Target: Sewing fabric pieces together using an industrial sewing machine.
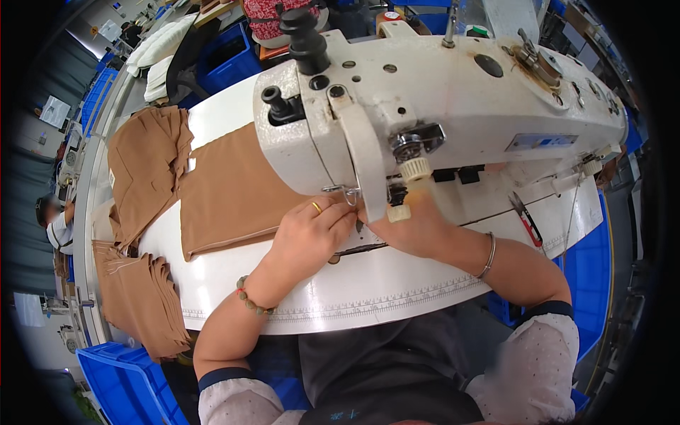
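Observation:
A white sewing machine (439, 92) stands over a white table, with my two hands meeting below its head. My left hand (312, 237), with a gold ring, has its fingers pinched together beside the needle area, at the edge of a brown fabric piece (230, 188). My right hand (411, 223) reaches under the machine arm, partly hidden by the tension knobs, its fingertips close to those of the left hand. Its fingers look closed; whatever the two hands pinch is too small or hidden to make out. The fabric lies flat, running left from the machine head.
Stacks of brown cut fabric (142, 170) and more brown pieces (142, 297) lie at the table's left. Thread snips (525, 219) with red on the handle rest at the right. A ruler scale (368, 308) runs along the front edge. Blue crates (131, 382) stand around the table.

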{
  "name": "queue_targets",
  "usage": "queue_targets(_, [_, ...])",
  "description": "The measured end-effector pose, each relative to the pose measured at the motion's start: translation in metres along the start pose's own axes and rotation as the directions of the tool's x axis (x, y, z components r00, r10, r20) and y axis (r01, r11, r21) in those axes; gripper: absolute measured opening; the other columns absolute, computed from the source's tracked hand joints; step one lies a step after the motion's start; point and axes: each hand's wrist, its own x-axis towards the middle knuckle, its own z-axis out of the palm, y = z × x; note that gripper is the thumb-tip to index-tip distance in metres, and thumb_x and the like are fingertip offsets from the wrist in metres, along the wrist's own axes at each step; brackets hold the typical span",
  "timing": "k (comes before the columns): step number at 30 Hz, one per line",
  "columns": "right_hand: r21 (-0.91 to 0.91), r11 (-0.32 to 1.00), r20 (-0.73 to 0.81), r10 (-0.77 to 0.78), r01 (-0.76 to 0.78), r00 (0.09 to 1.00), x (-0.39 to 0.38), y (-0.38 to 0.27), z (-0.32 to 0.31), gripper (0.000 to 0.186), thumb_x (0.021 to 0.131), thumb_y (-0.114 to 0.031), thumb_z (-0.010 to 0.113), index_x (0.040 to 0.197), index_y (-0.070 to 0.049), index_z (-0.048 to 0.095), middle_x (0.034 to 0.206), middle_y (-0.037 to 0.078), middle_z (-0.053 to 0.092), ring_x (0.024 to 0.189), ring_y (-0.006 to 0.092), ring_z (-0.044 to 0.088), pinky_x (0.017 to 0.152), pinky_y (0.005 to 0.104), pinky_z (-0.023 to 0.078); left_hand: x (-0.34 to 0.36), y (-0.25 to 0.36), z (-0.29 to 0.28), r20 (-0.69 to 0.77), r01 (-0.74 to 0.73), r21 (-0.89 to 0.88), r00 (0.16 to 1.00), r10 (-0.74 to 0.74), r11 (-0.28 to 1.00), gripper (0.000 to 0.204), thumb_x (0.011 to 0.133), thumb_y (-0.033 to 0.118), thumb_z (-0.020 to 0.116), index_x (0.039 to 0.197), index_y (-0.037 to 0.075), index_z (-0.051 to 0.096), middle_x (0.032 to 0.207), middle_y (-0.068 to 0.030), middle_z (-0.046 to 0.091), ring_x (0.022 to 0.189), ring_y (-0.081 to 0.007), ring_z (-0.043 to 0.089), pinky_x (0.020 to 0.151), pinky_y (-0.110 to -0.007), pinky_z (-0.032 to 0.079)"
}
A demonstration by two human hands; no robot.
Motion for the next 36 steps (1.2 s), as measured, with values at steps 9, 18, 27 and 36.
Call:
queue_targets(9, [0.179, 0.978, 0.009, 0.103, -0.103, 0.995, 0.001, 0.01, 0.008, 0.017, 0.09, -0.023, 0.068, 0.078, -0.014, 0.075, 0.064, 0.007, 0.065, 0.056, 0.0263, 0.065, 0.051, 0.0402, 0.05, 0.005, -0.002, -0.007, 0.104, 0.055, 0.0, 0.993, -0.055, 0.998, 0.025, 0.075, 0.008, 0.068, 0.099, 0.004, 0.074, 0.11, -0.0053, 0.071, 0.102, -0.0217, 0.067, 0.081, -0.034, 0.058])
queue_targets(18, [0.24, 0.958, 0.063, 0.145, -0.156, 0.987, 0.005, 0.007, -0.028, 0.011, 0.076, -0.021, 0.071, 0.074, -0.011, 0.074, 0.071, 0.007, 0.068, 0.063, 0.0252, 0.067, 0.059, 0.0443, 0.052, -0.001, 0.0, -0.009, 0.091, 0.026, -0.025, 0.996, -0.024, 0.999, 0.03, 0.075, 0.009, 0.069, 0.103, 0.004, 0.076, 0.115, -0.0043, 0.07, 0.112, -0.0228, 0.066, 0.092, -0.037, 0.058])
queue_targets(27, [0.145, 0.989, 0.027, 0.017, -0.021, 0.999, 0.003, 0.009, -0.019, 0.007, 0.073, -0.017, 0.072, 0.075, -0.01, 0.072, 0.069, 0.007, 0.065, 0.06, 0.0244, 0.066, 0.056, 0.0412, 0.051, 0.0, 0.0, -0.01, 0.126, 0.036, -0.051, 0.992, -0.03, 0.998, 0.035, 0.074, 0.009, 0.069, 0.108, 0.003, 0.075, 0.115, -0.0048, 0.071, 0.111, -0.0232, 0.065, 0.093, -0.036, 0.058])
queue_targets(36, [0.077, 0.997, 0.031, -0.001, -0.002, 1.0, 0.006, 0.008, -0.024, 0.004, 0.077, -0.014, 0.069, 0.078, -0.01, 0.07, 0.069, 0.007, 0.065, 0.062, 0.025, 0.068, 0.055, 0.0395, 0.052, 0.001, -0.003, -0.004, 0.088, 0.054, 0.024, 0.995, -0.056, 0.998, 0.03, 0.074, 0.008, 0.068, 0.102, 0.005, 0.075, 0.107, -0.0041, 0.07, 0.101, -0.0219, 0.068, 0.08, -0.034, 0.058])
